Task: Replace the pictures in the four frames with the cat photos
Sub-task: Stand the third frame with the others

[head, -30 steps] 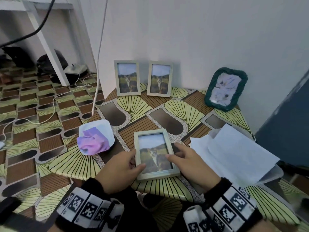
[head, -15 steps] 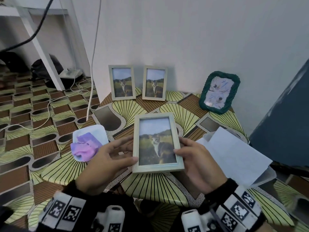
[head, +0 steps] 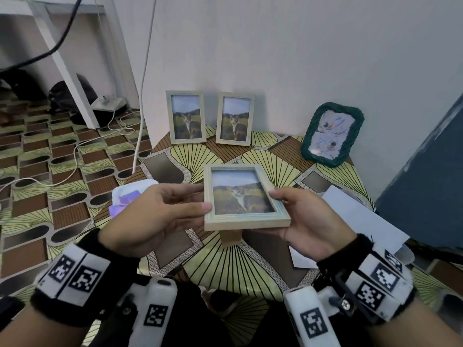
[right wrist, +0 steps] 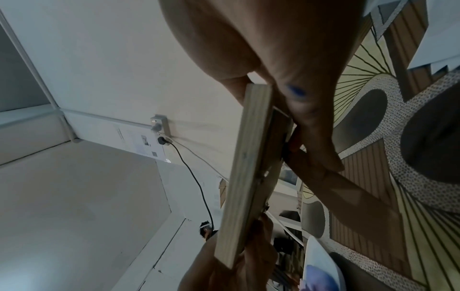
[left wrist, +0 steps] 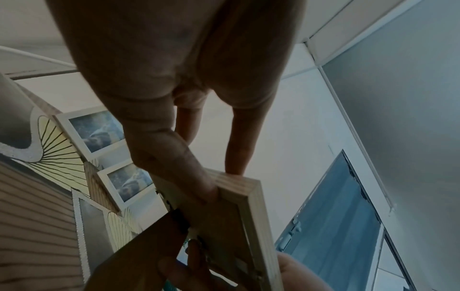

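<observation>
I hold a pale wooden frame (head: pixel 241 196) with a cat photo above the table's middle, tilted face up. My left hand (head: pixel 204 199) pinches its left edge, thumb on the front and fingers behind. My right hand (head: pixel 278 204) grips the right edge the same way. The frame's stand leg (head: pixel 230 237) hangs out below the back. In the left wrist view the frame (left wrist: pixel 239 226) shows edge-on; in the right wrist view the frame (right wrist: pixel 246 177) does too. Two more cat frames (head: pixel 186 116) (head: pixel 234 120) stand against the wall. A green woven frame (head: pixel 332 134) holds a bluish picture.
Loose white sheets (head: pixel 350 214) lie at the table's right. A white print with a purple picture (head: pixel 130 194) lies at the left edge, partly behind my left hand. A blue panel (head: pixel 426 171) rises on the right. White cables (head: pixel 142 83) hang and trail left of the patterned table (head: pixel 250 266).
The frame lay flat on the table under both hands; it has been lifted, turned upright, then raised and carried forward. Its stand leg now shows beneath it.
</observation>
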A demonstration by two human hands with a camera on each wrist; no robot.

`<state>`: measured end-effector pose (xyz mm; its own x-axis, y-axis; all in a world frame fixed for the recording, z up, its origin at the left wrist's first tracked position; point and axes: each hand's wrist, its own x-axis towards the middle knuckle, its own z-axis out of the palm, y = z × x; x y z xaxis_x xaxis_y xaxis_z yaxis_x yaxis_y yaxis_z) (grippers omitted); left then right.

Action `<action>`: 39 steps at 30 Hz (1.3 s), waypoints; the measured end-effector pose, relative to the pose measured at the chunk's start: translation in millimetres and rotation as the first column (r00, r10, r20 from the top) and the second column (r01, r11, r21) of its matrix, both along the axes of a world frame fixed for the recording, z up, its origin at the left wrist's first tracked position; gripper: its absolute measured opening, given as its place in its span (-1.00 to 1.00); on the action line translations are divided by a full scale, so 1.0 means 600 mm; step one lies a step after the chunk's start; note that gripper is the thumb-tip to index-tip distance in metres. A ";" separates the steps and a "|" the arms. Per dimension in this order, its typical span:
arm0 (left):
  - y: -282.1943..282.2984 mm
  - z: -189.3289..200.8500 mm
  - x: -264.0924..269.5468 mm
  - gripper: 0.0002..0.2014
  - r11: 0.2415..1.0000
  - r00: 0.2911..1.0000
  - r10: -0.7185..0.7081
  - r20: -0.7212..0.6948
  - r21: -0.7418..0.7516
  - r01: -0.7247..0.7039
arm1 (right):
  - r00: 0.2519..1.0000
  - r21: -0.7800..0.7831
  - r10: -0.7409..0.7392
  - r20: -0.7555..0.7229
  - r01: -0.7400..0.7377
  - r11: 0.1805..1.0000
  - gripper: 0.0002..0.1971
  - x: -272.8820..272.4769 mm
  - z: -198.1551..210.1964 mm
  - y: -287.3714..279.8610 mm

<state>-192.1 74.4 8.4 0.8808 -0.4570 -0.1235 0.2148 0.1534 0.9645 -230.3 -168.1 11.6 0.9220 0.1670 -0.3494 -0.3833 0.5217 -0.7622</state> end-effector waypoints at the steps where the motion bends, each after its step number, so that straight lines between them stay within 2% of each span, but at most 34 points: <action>1: -0.003 0.000 0.001 -0.52 1.000 1.000 0.011 -0.002 0.002 -0.011 | 1.000 -0.006 -0.008 -0.006 0.008 1.000 -0.66 0.002 -0.001 0.001; 3: -0.006 0.000 0.003 -0.54 0.999 0.999 0.036 0.003 0.011 -0.036 | 1.000 -0.011 -0.017 -0.015 0.017 1.000 -0.64 0.005 -0.001 0.000; 7: -0.006 0.003 0.008 -0.39 0.996 0.996 0.064 0.066 0.059 -0.068 | 0.999 0.000 -0.009 0.051 0.009 1.000 -0.64 0.006 0.003 -0.007; 11: -0.009 0.017 0.014 -0.27 0.972 0.954 0.052 0.294 0.205 -0.117 | 0.991 0.004 -0.068 0.112 0.068 0.998 -0.77 0.015 0.010 -0.012; 14: -0.019 0.029 0.015 -0.24 0.952 0.880 0.005 0.476 0.267 -0.150 | 0.970 0.012 -0.122 0.212 0.122 0.992 -0.66 0.025 0.020 -0.011; 16: -0.027 0.032 0.018 -0.27 0.950 0.848 0.022 0.529 0.253 -0.182 | 0.945 0.017 -0.149 0.291 0.150 0.989 -0.64 0.030 0.025 -0.011; 21: -0.038 0.034 0.022 -0.50 0.964 0.838 0.093 0.538 0.162 -0.211 | 0.924 0.028 -0.178 0.339 0.180 0.983 -0.63 0.038 0.022 -0.015; 27: -0.046 0.013 0.024 -0.54 0.986 0.904 0.123 0.409 0.055 -0.159 | 0.935 -0.070 -0.168 0.313 0.199 0.977 -0.63 0.034 0.018 -0.019; 33: -0.054 0.024 0.041 -0.44 0.986 0.912 -0.012 0.410 0.159 -0.058 | 0.946 -0.128 -0.171 0.274 0.213 0.969 -0.69 0.042 0.029 -0.028; 39: -0.052 0.027 0.060 -0.36 0.956 0.909 -0.031 0.415 0.276 -0.093 | 0.961 -0.148 -0.204 0.184 0.232 0.961 -0.76 0.052 0.018 -0.019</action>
<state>-155.8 43.3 24.8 0.8938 -0.4287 0.1318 -0.2097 -0.1398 0.9677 -199.4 -179.6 22.5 0.9766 -0.0923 -0.1943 -0.1352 0.4389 -0.8883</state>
